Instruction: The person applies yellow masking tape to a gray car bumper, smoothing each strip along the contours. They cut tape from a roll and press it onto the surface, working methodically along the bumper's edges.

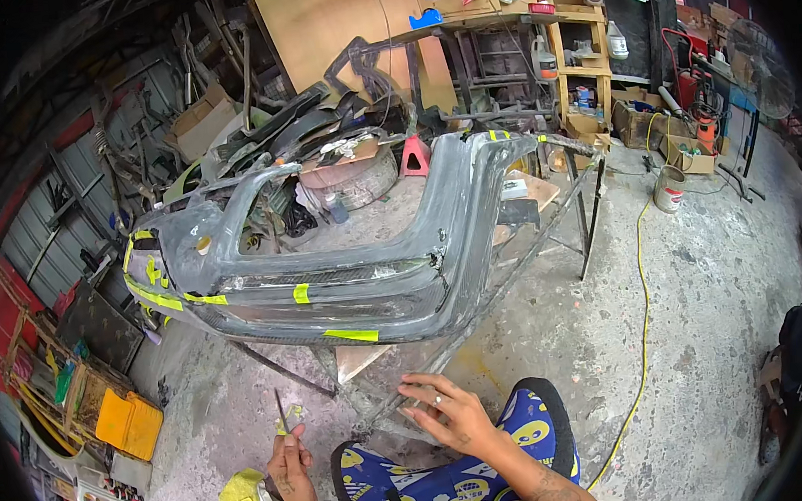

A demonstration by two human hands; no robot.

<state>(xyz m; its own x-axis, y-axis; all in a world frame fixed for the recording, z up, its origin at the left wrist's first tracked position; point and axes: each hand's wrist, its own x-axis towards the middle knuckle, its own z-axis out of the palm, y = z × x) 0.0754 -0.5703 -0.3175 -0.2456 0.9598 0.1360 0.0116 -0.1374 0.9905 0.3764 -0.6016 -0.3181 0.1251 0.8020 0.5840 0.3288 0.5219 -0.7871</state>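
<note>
My left hand point(291, 464) is closed on a thin dark strip point(280, 403) that points up; whether it is a blade I cannot tell. A crumpled bit of yellow tape point(292, 413) clings beside the strip, just above the fingertips. My right hand point(450, 416), with a ring on one finger, hovers over my lap, fingers apart and slightly bent, holding nothing. Ahead of both hands a grey, sanded car body panel point(392, 260) rests on a metal stand point(444, 353). Strips of yellow tape point(351, 335) stick to its lower edge and left end.
Beside my left forearm lies a yellow cloth point(242, 499). An orange bin point(129, 423) stands at left. A yellow hose point(643, 327) crosses the concrete floor at right, near a tin can point(669, 188). Behind the panel are a red jack stand point(414, 156) and piled car parts. Another person point(798, 364) shows at far right.
</note>
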